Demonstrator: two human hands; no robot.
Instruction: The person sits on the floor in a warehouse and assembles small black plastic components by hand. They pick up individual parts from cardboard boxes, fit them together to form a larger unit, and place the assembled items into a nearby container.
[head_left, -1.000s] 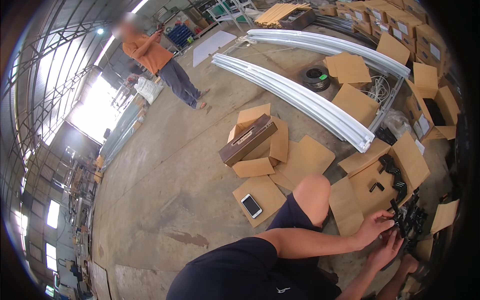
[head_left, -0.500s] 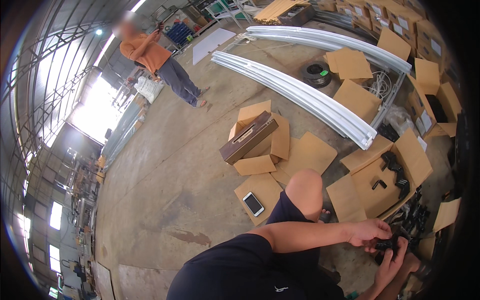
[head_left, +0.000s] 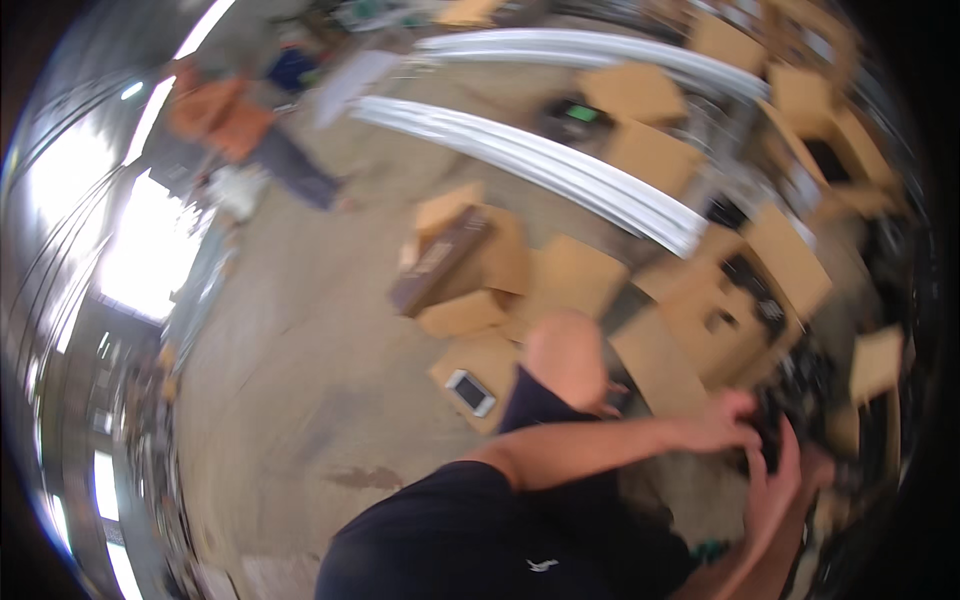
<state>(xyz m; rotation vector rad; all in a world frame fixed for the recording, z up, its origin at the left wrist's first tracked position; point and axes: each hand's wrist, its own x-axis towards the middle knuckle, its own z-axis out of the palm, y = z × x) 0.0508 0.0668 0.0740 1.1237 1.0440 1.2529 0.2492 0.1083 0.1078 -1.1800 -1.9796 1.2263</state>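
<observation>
At the lower right, both my hands are together around a small black part (head_left: 768,428), its shape smeared by motion. My left hand (head_left: 722,424) reaches in from the left, fingers curled at the part's near side. Below it, my right hand (head_left: 778,488) has its thumb and fingers raised against the same part. Just beyond lies a heap of black pieces (head_left: 805,372). An open cardboard box (head_left: 690,320) beside my hands holds several similar black pieces (head_left: 755,290) along its far side.
A white phone (head_left: 470,393) lies on a cardboard flap left of my knee. Ahead, another open box (head_left: 465,315) has a long brown carton (head_left: 443,262) across it. Long silvery metal profiles (head_left: 560,165) stretch over the floor. A person in an orange top (head_left: 225,120) stands far left.
The whole view has swung and blurred, so the surroundings sit further left and higher. My hands remain together at the black part, the right fingers now straighter.
</observation>
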